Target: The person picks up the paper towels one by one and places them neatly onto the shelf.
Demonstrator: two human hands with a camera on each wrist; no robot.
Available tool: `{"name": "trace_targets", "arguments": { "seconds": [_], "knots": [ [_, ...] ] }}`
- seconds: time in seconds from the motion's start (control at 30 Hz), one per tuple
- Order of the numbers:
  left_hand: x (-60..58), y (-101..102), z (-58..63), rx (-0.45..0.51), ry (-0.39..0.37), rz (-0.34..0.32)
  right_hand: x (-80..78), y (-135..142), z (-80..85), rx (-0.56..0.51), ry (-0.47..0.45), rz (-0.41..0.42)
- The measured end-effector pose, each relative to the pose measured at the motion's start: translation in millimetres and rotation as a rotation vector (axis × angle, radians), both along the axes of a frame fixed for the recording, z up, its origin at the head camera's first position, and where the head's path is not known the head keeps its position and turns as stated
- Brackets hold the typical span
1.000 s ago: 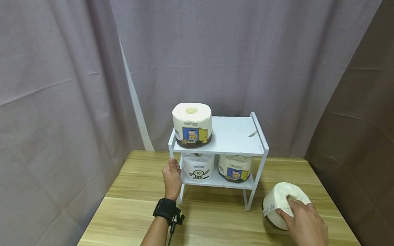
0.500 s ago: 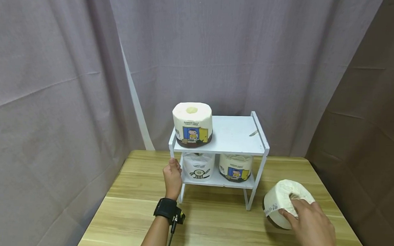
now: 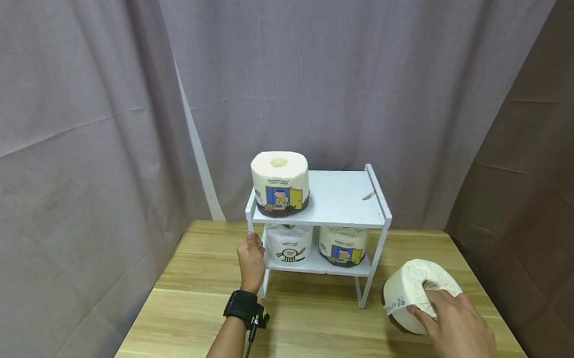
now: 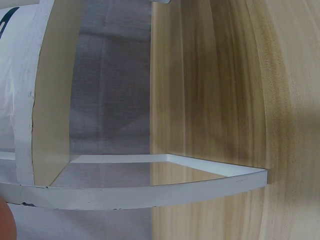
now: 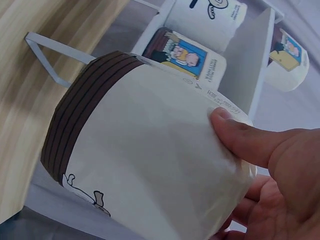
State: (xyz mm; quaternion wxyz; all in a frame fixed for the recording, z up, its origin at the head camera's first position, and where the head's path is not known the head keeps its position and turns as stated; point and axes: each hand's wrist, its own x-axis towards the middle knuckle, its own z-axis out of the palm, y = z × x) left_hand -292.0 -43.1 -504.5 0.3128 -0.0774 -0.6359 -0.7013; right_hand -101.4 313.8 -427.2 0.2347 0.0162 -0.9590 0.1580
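Note:
My left hand [image 3: 252,258] grips the left front post of a small white two-tier shelf [image 3: 346,195]; a fingertip shows at the edge of the left wrist view. To the right of the shelf, my right hand [image 3: 463,328] pinches a wrapped toilet paper roll [image 3: 407,296], the thumb on its outer side and fingers at the core hole. This roll [image 5: 145,145] is tilted, and its dark brown striped base shows in the right wrist view. Whether it touches the table cannot be told.
On the top tier's left side stands another toilet paper roll [image 3: 280,173]. The lower tier bears a white roll [image 3: 289,248] and a printed roll [image 3: 343,248]. The shelf stands on a wooden table [image 3: 309,335], with grey curtains [image 3: 344,85] behind and at the sides.
My right hand has shifted slightly right, and the roll it holds has shifted and tilted a little with it. The left hand and the shelf have stayed in place.

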Motion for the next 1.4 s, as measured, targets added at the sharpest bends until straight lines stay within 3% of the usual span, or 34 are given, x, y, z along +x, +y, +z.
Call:
{"name": "trace_targets", "arguments": {
  "seconds": [0.3,0.87,1.1,1.4],
  "knots": [
    [16.5,2.7,19.0,0.001,0.022,-0.009,4.3,-6.0,12.5,0.009,0.026,0.017],
    [20.7,1.3,21.8,-0.023,-0.019,-0.024,9.5,-13.9,30.6,0.039,0.077,0.053],
    [5.0,-1.1,3.3,-0.012,-0.015,-0.022,12.3,-18.5,44.0,0.053,0.134,0.091],
    [1.5,0.9,-1.1,-0.022,-0.003,0.019,13.1,-24.9,58.9,0.073,0.174,0.108]
  ]
}}
